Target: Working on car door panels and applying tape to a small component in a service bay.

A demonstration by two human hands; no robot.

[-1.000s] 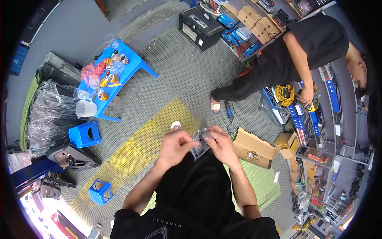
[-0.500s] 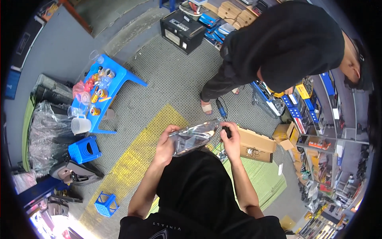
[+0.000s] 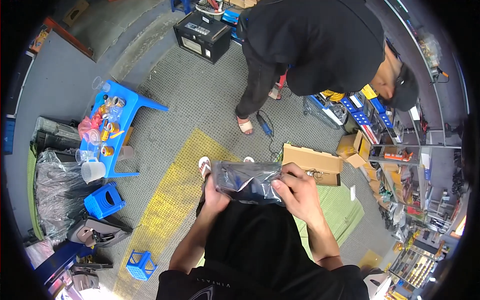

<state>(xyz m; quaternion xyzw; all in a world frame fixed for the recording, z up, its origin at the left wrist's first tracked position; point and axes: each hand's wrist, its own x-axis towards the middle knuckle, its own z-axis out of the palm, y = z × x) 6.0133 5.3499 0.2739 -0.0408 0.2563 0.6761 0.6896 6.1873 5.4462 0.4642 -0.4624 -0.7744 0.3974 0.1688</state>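
A shiny clear plastic bag (image 3: 248, 181) with something dark inside stretches between my two hands, in front of my chest. My left hand (image 3: 216, 196) grips its left end, with the fingers partly hidden behind it. At the right end, my right hand (image 3: 298, 192) pinches the bag between thumb and fingers. What the dark content is, I cannot make out. Just beyond my right hand lies an open cardboard box (image 3: 312, 165) with a coiled cable inside, at the edge of a green mat (image 3: 334, 216).
A co-worker in black (image 3: 310, 45) bends over boxes on the right. A corded blue power tool (image 3: 265, 125) lies on the floor. On the left stand a blue table (image 3: 131, 100) with cans and cups, and blue stools (image 3: 104, 201). A black case (image 3: 202, 37) sits at the back.
My right hand has turned and its thumb now presses on the bag, which lies more level. The co-worker has shifted left in the view, and my sandalled feet have come into sight.
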